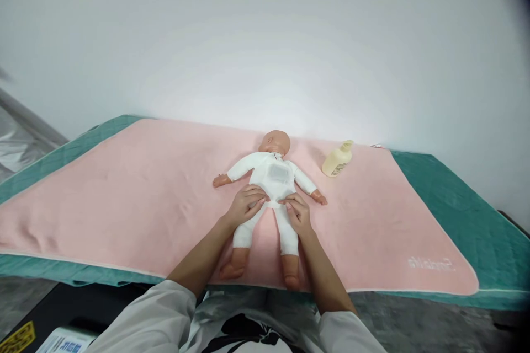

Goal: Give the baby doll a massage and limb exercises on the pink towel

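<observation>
A baby doll (271, 176) with a white cloth body lies on its back on a pink mat (165, 187), head away from me, arms spread and feet toward me. My left hand (248, 204) is at the doll's hip on the left, its fingers closed in a pinch at the white cloth. At the other hip, my right hand (297, 212) also has its fingers pinched at the cloth near the crotch. Both hands touch the doll's lower body. A grey rectangular patch shows on its chest.
Right of the doll, a cream pump bottle (337, 160) lies tilted on the mat. A green cover (467, 204) shows beneath the mat. Behind stands a white wall (265, 38). At the bottom left is a black surface (74, 314) with a white box (66, 341).
</observation>
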Demonstrator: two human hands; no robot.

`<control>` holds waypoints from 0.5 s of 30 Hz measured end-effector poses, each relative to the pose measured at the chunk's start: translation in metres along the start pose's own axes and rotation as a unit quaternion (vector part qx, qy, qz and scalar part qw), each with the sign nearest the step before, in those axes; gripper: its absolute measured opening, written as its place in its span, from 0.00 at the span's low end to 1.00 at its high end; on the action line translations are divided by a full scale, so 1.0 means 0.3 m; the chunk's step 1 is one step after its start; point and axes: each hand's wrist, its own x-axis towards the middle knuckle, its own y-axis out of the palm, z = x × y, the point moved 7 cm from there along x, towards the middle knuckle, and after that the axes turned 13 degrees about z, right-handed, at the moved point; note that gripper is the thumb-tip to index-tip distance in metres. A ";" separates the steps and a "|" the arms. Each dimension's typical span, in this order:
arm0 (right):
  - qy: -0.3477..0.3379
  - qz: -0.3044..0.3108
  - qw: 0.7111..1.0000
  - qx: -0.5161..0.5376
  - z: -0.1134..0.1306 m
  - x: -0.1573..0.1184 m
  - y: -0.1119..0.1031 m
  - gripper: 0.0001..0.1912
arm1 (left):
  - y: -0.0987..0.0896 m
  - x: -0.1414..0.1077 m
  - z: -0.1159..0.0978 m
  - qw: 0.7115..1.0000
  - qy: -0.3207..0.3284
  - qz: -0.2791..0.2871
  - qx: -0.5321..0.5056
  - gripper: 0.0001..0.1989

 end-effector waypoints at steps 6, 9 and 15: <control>0.004 0.012 1.000 -0.023 -0.011 0.008 0.006 0.15 | 0.021 0.012 0.008 0.999 -0.013 0.041 0.011 0.12; 0.003 -0.002 0.999 -0.034 -0.021 0.007 0.000 0.14 | 0.028 0.016 0.012 0.998 -0.018 0.055 0.011 0.13; 0.026 0.006 0.998 -0.057 -0.043 0.016 0.000 0.15 | 0.045 0.017 0.034 0.996 -0.048 0.077 0.002 0.16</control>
